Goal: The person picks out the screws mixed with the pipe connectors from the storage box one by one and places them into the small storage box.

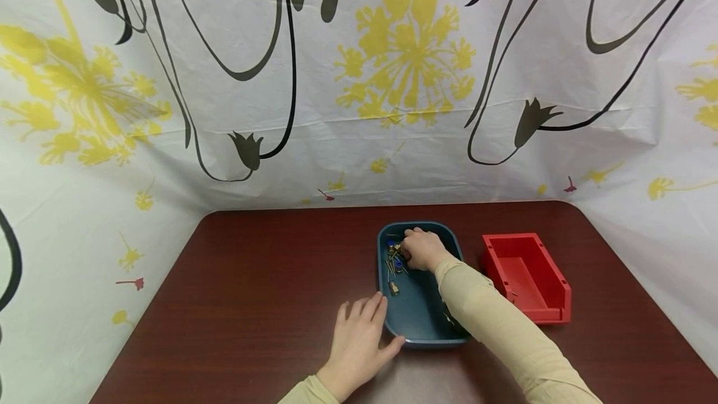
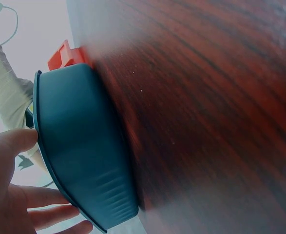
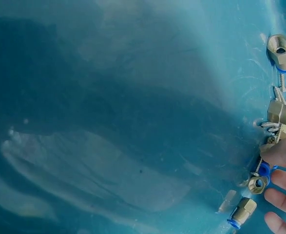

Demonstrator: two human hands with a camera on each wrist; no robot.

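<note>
A dark teal tray (image 1: 417,310) holds brass fittings with blue rings and several screws along its left side. My left hand (image 1: 359,345) rests at the tray's near left corner; in the left wrist view its thumb (image 2: 23,140) and fingers touch the rim, spread apart. My right hand (image 1: 424,249) reaches into the far part of the tray among the pieces. In the right wrist view its thumb (image 3: 281,153) and loosely bent fingers are spread beside a brass fitting (image 3: 258,184) and screws; part of the hand is cut off at the frame's edge.
A red open bin (image 1: 524,279) stands to the right of the tray, close to the right forearm. A brown wood-grain table (image 1: 280,285) carries both. Behind it hangs a white cloth (image 1: 336,92) with flower prints. Another fitting (image 3: 242,213) lies nearer in the tray.
</note>
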